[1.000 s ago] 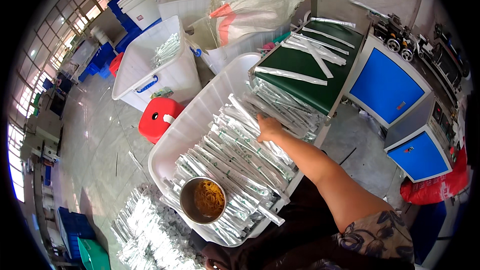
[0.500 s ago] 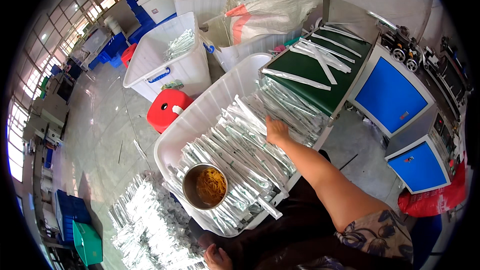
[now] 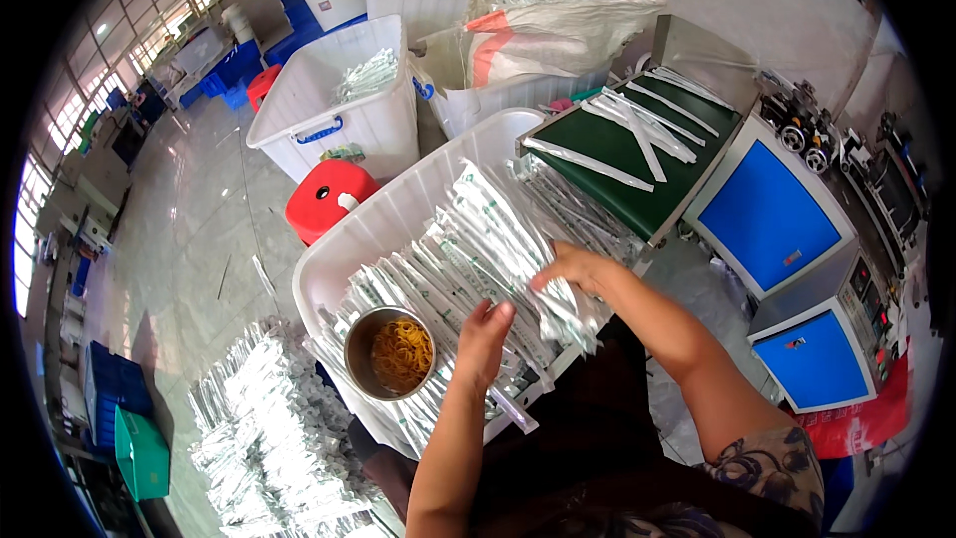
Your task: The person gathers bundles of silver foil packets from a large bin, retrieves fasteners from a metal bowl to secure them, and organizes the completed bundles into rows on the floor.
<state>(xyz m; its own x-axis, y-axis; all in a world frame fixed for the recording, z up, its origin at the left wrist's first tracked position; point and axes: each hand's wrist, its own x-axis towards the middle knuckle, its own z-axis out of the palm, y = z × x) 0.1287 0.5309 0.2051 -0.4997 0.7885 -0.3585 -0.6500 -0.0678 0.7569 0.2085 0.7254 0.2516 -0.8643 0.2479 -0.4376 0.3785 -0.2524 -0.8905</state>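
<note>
- Your right hand (image 3: 576, 269) lies on the clear sealed packets (image 3: 478, 249) in the long white tray (image 3: 398, 214) in front of you. Its fingers are curled down and closed on a small bunch of packets (image 3: 566, 314) at the tray's near right edge.
- Your left hand (image 3: 485, 339) hovers over the same tray, just right of the steel bowl (image 3: 390, 354). Its fingers are loosely bent and partly open, the thumb apart from the rest, with nothing gripped.
- The steel bowl sits on the packets at the near end of the tray and holds yellow rubber bands (image 3: 401, 354).
- The packets fill the tray in slanted, overlapping rows from the bowl up toward the far end.
- A green conveyor belt (image 3: 622, 154) ends above the tray's far right side, with a few long packets lying on it.
- The blue-and-grey machine (image 3: 787, 229) stands to the right of the belt.
- A red stool (image 3: 324, 199) stands on the floor just left of the tray, and a white tub with blue handles (image 3: 344, 100) stands beyond it.
- More packets lie heaped on the floor (image 3: 269, 428) to your lower left.
</note>
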